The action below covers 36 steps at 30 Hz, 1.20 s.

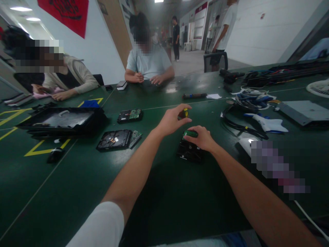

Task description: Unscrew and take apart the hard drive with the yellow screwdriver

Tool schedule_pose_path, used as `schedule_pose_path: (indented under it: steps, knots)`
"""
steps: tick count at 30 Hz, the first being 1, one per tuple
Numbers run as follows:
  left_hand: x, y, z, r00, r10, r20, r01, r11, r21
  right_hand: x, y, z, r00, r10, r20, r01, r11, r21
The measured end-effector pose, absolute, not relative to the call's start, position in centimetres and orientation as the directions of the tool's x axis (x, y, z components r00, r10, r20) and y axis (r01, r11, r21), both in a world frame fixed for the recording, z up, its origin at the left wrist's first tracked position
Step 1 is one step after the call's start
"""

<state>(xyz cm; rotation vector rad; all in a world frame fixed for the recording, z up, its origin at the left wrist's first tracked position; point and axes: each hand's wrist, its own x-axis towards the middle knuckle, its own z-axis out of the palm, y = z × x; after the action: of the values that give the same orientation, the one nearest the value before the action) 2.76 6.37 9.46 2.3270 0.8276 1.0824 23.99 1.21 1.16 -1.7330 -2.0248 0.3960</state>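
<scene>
My left hand [172,118] is raised over the table, with thumb and forefinger curved apart around a small yellow-and-black object [186,112]. Its other fingers are hidden, and the object's kind is unclear. Just below and to the right, my right hand [202,137] pinches a small green circuit board [190,133] at the far end of a black hard drive [189,152]. That drive lies flat on the green table [159,192] in front of me. To the left are another hard drive [114,140], a loose circuit board [135,138] beside it, and a drive with its board showing [130,115].
Black trays [64,120] are stacked at the left. On the right lie a cable bundle [253,99], a blue-and-white glove [269,122] and a grey metal box [304,111]. A dark tube-shaped tool [194,96] lies farther back. Two people sit across the table.
</scene>
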Motion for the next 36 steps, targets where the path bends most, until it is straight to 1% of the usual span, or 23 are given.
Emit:
schedule_pose_path:
  steps: [4,6,16,23,29,32,36]
  knots:
    - [2.9,6.2,9.7,0.509,0.677,0.532,0.389,-0.732,0.559,23.9,1.3,1.1,-0.101,0.985,0.143,0.864,0.158,-0.478]
    - [2.9,6.3,9.7,0.514,0.672,0.532,0.386,-0.736,0.556,23.9,1.3,1.1,-0.1,0.985,0.139,0.865,0.155,-0.478]
    - [2.8,6.4,9.4,0.518,0.688,0.508,0.318,-0.706,0.633,23.8,1.1,1.4,-0.104,0.986,0.13,0.859,0.155,-0.487]
    - [2.8,6.3,9.2,0.556,0.686,0.47,0.23,-0.67,0.706,23.9,1.2,1.3,-0.11,0.983,0.147,0.857,0.168,-0.487]
    - [2.8,6.0,9.4,0.576,0.683,0.449,0.225,-0.66,0.716,23.9,1.1,1.7,-0.116,0.983,0.14,0.86,0.17,-0.481]
    - [3.3,5.7,9.5,0.554,0.705,0.442,0.179,-0.62,0.764,23.8,1.0,1.7,-0.117,0.984,0.137,0.863,0.169,-0.477]
    - [4.1,5.5,9.7,0.484,0.755,0.442,0.11,-0.554,0.825,23.8,1.0,1.6,-0.101,0.982,0.157,0.862,0.165,-0.479]
